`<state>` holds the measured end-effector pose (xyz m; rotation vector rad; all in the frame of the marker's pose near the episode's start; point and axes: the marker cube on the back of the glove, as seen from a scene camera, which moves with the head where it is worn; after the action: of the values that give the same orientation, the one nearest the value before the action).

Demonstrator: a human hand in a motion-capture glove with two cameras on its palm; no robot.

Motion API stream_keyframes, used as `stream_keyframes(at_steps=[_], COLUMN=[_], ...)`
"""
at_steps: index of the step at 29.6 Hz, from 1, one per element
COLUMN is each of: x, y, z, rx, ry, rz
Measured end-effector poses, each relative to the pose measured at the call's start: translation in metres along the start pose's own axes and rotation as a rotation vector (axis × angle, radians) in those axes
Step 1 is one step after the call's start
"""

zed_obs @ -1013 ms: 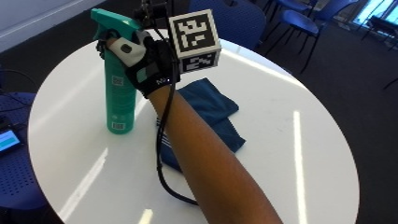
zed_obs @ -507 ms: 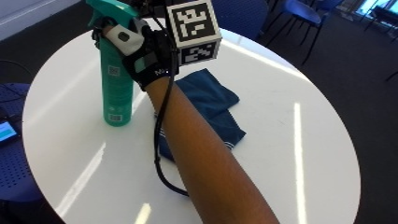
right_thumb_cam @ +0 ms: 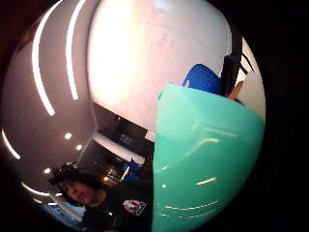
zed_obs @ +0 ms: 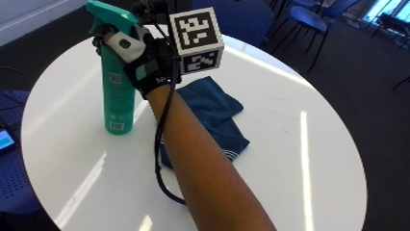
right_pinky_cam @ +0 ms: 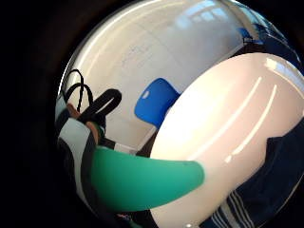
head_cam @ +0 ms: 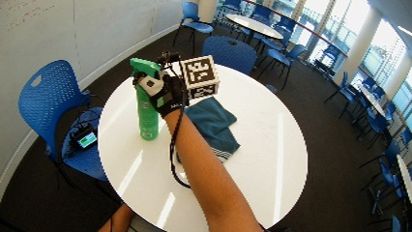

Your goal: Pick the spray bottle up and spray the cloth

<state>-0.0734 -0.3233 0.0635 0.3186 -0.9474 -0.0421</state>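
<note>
A tall green spray bottle (zed_obs: 116, 91) stands upright at the left side of the round white table (zed_obs: 307, 144); whether its base touches the tabletop I cannot tell. My gloved right hand (zed_obs: 150, 67) grips its neck just under the spray head, fingers curled round it. The bottle's body (right_pinky_cam: 142, 183) fills much of both palm views (right_thumb_cam: 207, 164). A dark blue cloth (zed_obs: 211, 103) with white stripes at one edge lies crumpled on the table just right of the bottle, partly under my forearm. The wide outside view shows the hand (head_cam: 166, 94), the bottle (head_cam: 148, 113) and the cloth (head_cam: 215, 121) the same way.
Blue chairs stand round the table, one at the left (head_cam: 51, 96) with a small lit device (head_cam: 85, 140) on its seat, another behind the table (zed_obs: 237, 14). The table's right half is bare white surface.
The hand keeps its grip on the bottle's neck. The outside picture has shifted a little; I see no clear move of the bottle or the cloth.
</note>
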Motion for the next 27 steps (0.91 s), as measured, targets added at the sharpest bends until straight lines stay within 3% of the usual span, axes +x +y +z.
stream_keyframes(at_steps=[14,27], x=[0.027,0.029], y=[0.024,0.038], z=[0.003,-0.015], rx=[-0.149,-0.122], ry=[0.012,0.087], rz=[0.135,0.156])
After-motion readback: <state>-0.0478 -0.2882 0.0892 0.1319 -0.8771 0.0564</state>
